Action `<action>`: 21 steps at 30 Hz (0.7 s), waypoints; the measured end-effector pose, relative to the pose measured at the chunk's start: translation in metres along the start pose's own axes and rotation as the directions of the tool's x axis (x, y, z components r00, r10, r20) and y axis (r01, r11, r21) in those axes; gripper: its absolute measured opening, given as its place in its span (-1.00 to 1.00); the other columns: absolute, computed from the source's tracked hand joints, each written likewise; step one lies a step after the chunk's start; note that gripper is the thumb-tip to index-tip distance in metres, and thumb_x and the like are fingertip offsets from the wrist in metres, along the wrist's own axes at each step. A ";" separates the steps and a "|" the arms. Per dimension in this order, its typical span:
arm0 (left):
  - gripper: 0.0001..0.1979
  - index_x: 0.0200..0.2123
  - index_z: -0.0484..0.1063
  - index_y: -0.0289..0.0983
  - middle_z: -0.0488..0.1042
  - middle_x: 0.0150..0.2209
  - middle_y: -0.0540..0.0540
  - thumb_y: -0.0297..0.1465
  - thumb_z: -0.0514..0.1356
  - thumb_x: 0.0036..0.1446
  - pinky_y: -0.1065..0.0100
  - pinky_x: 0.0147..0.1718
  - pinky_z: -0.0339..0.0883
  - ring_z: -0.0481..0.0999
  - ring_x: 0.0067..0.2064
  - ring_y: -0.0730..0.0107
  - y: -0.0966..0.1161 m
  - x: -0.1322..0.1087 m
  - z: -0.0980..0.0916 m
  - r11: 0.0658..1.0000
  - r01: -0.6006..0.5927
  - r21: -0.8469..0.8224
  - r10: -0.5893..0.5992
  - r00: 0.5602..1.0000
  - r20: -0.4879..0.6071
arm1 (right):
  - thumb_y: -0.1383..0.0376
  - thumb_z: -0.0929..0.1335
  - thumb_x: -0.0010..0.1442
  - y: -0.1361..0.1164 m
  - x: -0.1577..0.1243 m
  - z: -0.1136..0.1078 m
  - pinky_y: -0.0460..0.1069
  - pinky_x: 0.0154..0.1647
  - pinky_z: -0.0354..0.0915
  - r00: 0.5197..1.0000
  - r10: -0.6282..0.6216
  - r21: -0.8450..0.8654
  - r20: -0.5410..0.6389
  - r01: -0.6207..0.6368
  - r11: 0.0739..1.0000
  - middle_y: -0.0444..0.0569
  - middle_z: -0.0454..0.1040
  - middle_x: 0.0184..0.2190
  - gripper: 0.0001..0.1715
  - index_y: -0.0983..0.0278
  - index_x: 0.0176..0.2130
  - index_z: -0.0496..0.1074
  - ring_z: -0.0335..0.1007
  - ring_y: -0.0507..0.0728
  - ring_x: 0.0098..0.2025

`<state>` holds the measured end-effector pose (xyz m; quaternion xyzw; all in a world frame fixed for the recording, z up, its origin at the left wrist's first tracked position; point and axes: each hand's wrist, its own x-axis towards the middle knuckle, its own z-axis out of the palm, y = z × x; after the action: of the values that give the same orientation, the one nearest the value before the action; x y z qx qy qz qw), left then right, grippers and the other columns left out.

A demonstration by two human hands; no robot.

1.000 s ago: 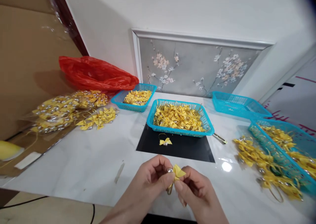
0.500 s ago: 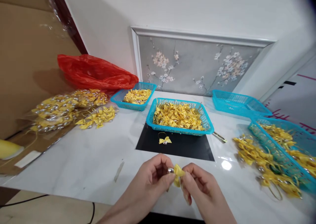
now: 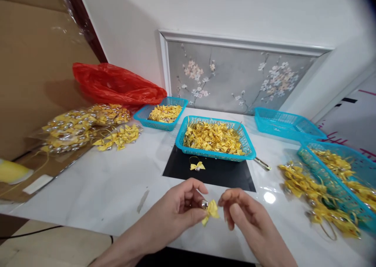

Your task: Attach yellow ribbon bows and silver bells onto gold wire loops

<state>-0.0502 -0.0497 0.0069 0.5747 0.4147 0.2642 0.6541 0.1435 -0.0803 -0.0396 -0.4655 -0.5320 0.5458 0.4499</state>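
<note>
My left hand pinches a yellow ribbon bow that has a small silver bell on it. Just right of the bow, my right hand is apart from it, with thumb and fingers separated and nothing between them. A single yellow bow with a bell and a thin loop lies on a black mat beyond my hands. Behind it, a blue basket heaped with similar bows stands partly on the mat.
At the back left are another blue basket with bows, a red plastic bag and bagged bows. To the right are loose bows, a blue basket, a blue tray and a small metal tool.
My right hand has let go of the bow and drawn off to the right, its fingers parting. The left still pinches the bow by the bell. The view has shifted slightly.
</note>
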 end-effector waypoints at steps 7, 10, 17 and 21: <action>-0.77 -0.12 0.35 -0.18 0.39 -0.32 0.07 -0.50 0.18 0.13 0.38 -0.25 0.26 0.40 -0.27 0.44 0.009 0.000 -0.001 0.999 -0.007 0.044 0.005 0.999 0.046 | 0.03 0.30 0.25 -0.010 0.003 0.009 -0.09 -0.50 0.08 0.992 0.058 -0.107 0.108 -0.046 0.993 -0.19 0.22 -0.57 -0.61 0.27 -0.41 0.36 0.09 0.01 -0.51; -0.86 -0.16 0.38 -0.21 0.43 -0.22 -0.01 -0.42 0.16 0.18 0.34 -0.17 0.27 0.42 -0.17 0.36 0.010 -0.004 -0.004 0.993 -0.065 0.097 0.073 0.994 -0.078 | 0.00 0.31 0.23 -0.008 0.001 0.015 -0.10 -0.51 0.05 0.996 0.090 0.019 0.025 -0.090 0.996 -0.21 0.19 -0.61 -0.59 0.26 -0.43 0.34 0.08 0.00 -0.53; -0.80 -0.35 0.41 -0.26 0.41 -0.48 0.04 -0.24 0.17 0.19 0.41 -0.40 0.26 0.36 -0.40 0.43 0.002 -0.011 0.004 0.999 -0.042 0.031 0.049 0.960 -0.276 | -0.02 0.36 0.17 -0.010 0.001 0.024 -0.09 -0.51 0.03 0.989 0.079 0.138 -0.122 -0.062 0.988 -0.22 0.19 -0.61 -0.57 0.28 -0.44 0.34 0.05 -0.01 -0.54; -0.85 -0.36 0.41 -0.27 0.44 -0.48 0.03 -0.31 0.27 0.11 0.43 -0.41 0.29 0.38 -0.42 0.45 0.002 -0.011 0.018 0.989 -0.051 -0.138 0.008 0.955 -0.295 | -0.02 0.36 0.16 -0.014 -0.001 0.030 -0.09 -0.50 0.03 0.993 0.066 0.122 -0.099 -0.054 0.991 -0.20 0.21 -0.59 -0.56 0.29 -0.45 0.35 0.04 0.00 -0.51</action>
<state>-0.0402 -0.0679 0.0109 0.4864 0.4785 0.3856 0.6211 0.1142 -0.0855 -0.0255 -0.4810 -0.4606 0.5652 0.4869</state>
